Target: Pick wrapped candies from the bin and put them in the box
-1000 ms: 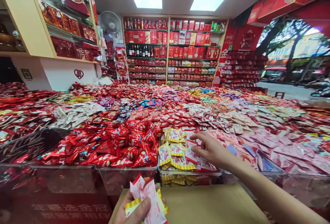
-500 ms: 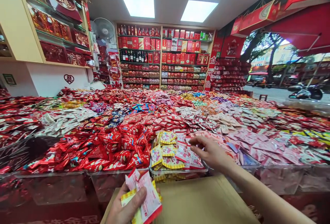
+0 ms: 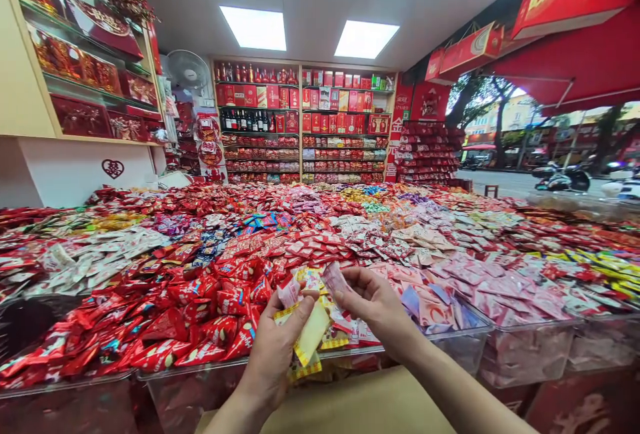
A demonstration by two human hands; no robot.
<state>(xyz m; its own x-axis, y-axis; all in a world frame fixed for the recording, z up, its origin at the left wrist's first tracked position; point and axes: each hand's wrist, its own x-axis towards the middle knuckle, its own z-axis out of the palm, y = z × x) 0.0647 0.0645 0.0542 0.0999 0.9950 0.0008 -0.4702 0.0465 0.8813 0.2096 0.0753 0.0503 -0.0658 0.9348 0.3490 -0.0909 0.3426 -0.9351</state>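
My left hand (image 3: 283, 341) is closed around several small snack packets, its thumb pressed on top. Among them are a yellow packet (image 3: 313, 331) hanging toward the right and a pink-and-white packet (image 3: 289, 292) sticking up behind the fingers. Close beside it, my right hand (image 3: 377, 307) pinches a small pink packet (image 3: 334, 279) between thumb and fingers. Both hands are over the front edge of a clear bin (image 3: 360, 350) holding yellow packets (image 3: 336, 335) and pink ones, which the hands partly cover.
Shiny red packets (image 3: 200, 317) fill the bin to the left, and pale pink packets (image 3: 510, 287) the one to the right. A brown cardboard surface (image 3: 360, 401) lies in front, below the bins. Stocked shelves (image 3: 300, 121) stand at the back; a street opens at right.
My left hand has risen toward the bin with its packets. My right hand has moved left, close to it, and now pinches a pink packet. The view has shifted right and slightly up.
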